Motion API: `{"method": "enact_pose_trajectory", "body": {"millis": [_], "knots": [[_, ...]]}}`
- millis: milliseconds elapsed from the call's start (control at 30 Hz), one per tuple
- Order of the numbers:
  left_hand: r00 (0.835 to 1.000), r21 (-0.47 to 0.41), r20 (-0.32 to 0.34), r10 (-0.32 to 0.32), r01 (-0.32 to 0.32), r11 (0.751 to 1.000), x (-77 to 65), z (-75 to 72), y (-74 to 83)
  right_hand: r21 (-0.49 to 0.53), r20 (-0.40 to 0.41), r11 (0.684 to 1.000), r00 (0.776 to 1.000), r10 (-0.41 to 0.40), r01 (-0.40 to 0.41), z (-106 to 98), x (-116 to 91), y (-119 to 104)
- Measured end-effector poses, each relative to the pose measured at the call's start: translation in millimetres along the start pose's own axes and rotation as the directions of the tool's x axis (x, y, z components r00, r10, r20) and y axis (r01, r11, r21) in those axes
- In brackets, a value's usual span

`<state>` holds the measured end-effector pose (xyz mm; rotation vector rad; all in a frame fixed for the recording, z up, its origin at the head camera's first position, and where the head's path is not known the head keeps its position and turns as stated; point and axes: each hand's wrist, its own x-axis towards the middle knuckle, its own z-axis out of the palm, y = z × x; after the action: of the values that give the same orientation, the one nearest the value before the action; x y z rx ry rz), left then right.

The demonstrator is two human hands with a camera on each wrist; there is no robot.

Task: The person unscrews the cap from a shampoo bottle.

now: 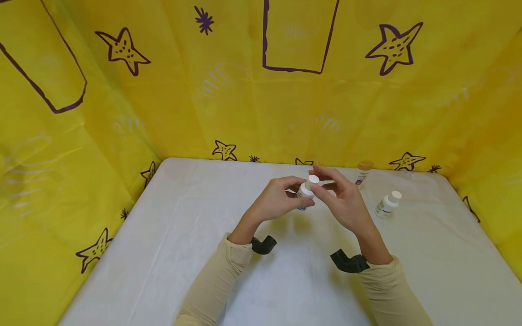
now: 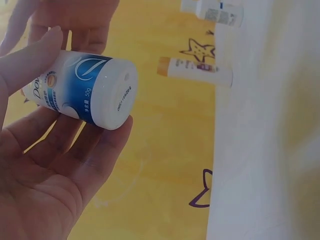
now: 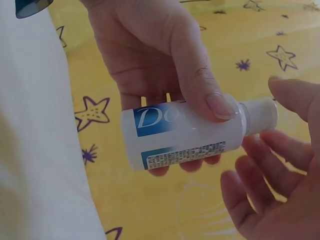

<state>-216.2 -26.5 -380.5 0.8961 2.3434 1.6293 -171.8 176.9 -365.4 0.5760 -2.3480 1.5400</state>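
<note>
A small white Dove bottle [image 3: 187, 135] with a blue label is gripped by my left hand [image 1: 279, 197], thumb on one side and fingers on the other. In the left wrist view the printed base of the bottle [image 2: 120, 95] faces the camera. Its white cap [image 1: 313, 179] sits at the neck. Around the cap my right hand [image 1: 340, 197] holds its fingers loosely bent. In the right wrist view a fingertip [image 3: 265, 135] touches the cap from below, while the thumb [image 3: 287, 92] stands slightly apart from it.
To the right on the white-covered table [image 1: 183, 226] stands another white bottle [image 1: 387, 204]. Behind it, near the back edge, is a white bottle with an orange cap [image 1: 361, 173]. Yellow patterned cloth [image 1: 228, 104] walls in the table's back and sides.
</note>
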Motion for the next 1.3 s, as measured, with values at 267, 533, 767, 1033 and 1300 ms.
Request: {"method": "enact_pose_trajectory", "body": {"millis": [267, 533, 767, 1033, 1300], "knots": [[0.999, -0.019, 0.018, 0.026, -0.026, 0.999, -0.4, 4.1, 0.7, -0.044, -0.047, 0.983, 0.984, 0.174, -0.177, 1.5, 0.2, -2.6], [1.000, 0.021, 0.016, 0.019, -0.019, 1.000, -1.4, 3.7, 1.1, -0.057, -0.051, 0.993, 0.994, 0.099, -0.101, 1.3, 0.0, -1.8], [1.000, 0.005, -0.003, -0.003, 0.003, 1.000, -1.5, 0.4, 0.6, -0.075, -0.001, 0.997, 1.000, -0.026, 0.026, -0.4, -1.2, -0.8], [1.000, -0.017, -0.005, -0.004, 0.003, 1.000, -1.7, 0.6, 0.5, 0.018, 0.008, 0.998, 0.998, -0.056, 0.056, -0.3, -1.0, -0.8], [1.000, -0.023, 0.008, 0.012, -0.012, 1.000, -2.2, 4.5, 0.6, -0.008, -0.043, 0.998, 0.997, 0.059, -0.060, 1.8, -0.5, -4.6]]}}
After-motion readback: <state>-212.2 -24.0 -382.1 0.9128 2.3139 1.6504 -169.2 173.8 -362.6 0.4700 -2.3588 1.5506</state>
